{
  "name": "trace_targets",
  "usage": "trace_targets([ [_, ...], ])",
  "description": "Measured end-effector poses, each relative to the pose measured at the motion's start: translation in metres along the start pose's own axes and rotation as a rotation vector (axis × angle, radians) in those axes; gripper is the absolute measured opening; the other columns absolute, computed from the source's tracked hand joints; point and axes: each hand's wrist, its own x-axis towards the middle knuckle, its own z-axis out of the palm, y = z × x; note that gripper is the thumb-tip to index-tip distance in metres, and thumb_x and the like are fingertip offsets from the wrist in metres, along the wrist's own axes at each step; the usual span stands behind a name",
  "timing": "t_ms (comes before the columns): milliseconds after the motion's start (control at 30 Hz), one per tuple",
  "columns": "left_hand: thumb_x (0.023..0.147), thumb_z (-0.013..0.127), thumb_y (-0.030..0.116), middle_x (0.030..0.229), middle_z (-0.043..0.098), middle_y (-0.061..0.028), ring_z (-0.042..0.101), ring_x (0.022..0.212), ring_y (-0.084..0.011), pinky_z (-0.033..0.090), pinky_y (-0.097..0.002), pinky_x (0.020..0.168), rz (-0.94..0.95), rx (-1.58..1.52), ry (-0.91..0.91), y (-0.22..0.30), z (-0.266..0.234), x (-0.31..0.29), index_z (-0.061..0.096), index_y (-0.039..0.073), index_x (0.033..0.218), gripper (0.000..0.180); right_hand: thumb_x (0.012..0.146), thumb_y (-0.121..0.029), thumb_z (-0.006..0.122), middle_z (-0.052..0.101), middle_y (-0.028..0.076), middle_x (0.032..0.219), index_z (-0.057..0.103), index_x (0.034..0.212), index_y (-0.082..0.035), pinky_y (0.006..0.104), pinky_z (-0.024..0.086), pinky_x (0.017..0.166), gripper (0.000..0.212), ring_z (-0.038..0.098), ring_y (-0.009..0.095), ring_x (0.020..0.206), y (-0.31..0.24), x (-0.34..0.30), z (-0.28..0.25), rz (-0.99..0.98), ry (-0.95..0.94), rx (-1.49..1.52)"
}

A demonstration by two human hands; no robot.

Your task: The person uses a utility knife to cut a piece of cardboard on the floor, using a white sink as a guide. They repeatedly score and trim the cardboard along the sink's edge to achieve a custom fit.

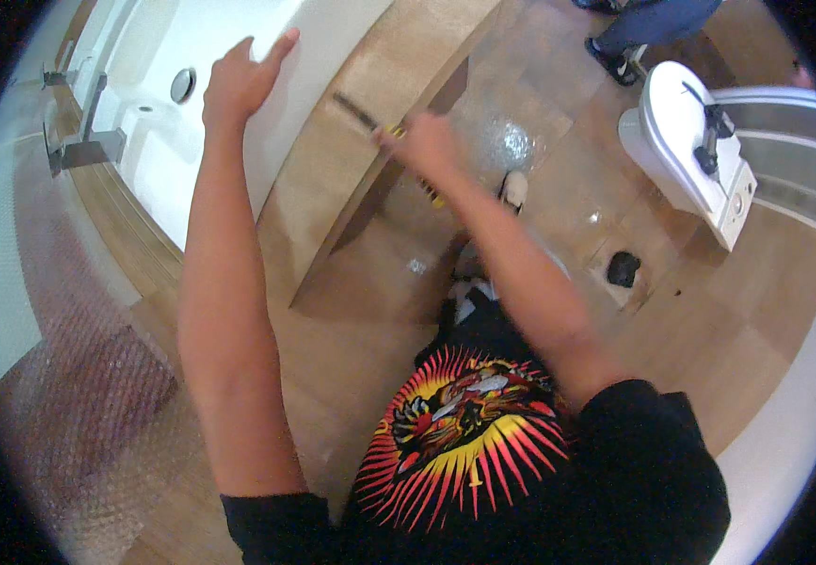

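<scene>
- Bathtub (pixel 159 165): white, at upper left; a round metal fitting (pixel 183 86) and a smaller, drain-like fitting (pixel 145 108) show on its inner surface.
- Left hand (pixel 239 83): over the bathtub, thumb and fingers spread and released; whether it touches the white surface cannot be told.
- Right hand (pixel 427 146): slightly blurred, fingers closed around the yellow-and-black handle of a hand tool (pixel 357 112).
- Hand tool: its narrow dark blade points up and left over the tiled ledge beside the bathtub; contact with the tile cannot be told.
- Toilet (pixel 676 141): white, at upper right, with black fittings (pixel 712 141) lying on its top.
- Floor recess: a black item (pixel 624 269) sits in a broken-edged patch of the floor, below the toilet in view.
- Edges: the tiled ledge (pixel 309 174) runs diagonally between bathtub and floor; metal brackets (pixel 97 151) stand at the bathtub's left border, above bubble wrap (pixel 79 424) at lower left.
- Open room: shiny tiled floor (pixel 554 122) spreads between the ledge and the toilet; another person's leg (pixel 657 33) stands at its upper end.
</scene>
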Motion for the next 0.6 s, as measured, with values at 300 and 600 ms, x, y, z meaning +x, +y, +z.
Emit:
trace_targets([
  [300,0.069,0.045,0.086,0.129,0.056,-0.0191,0.054,0.12,-0.033,0.044,-0.0484,0.098,-0.047,0.026,0.008,-0.003,0.002,0.002,0.048,0.007,0.136,0.104,0.083,-0.057,0.061,0.066,0.021,0.094,0.066,0.097,-0.002,0.0473,0.051,0.078,0.057,0.064,0.036,0.09,0.037,-0.022,-0.007,-0.067,-0.281,0.159],
  [600,0.068,0.045,0.086,0.126,0.059,-0.0171,0.056,0.119,-0.0318,0.046,-0.0465,0.096,-0.083,-0.009,0.009,-0.005,0.0,-0.002,0.051,0.009,0.135,0.103,0.092,-0.057,0.051,0.052,0.005,0.06,0.047,0.102,-0.01,0.0325,0.048,0.041,0.048,0.051,0.015,0.042,0.056,-0.048,-0.046,0.448,-0.317,1.179],
])
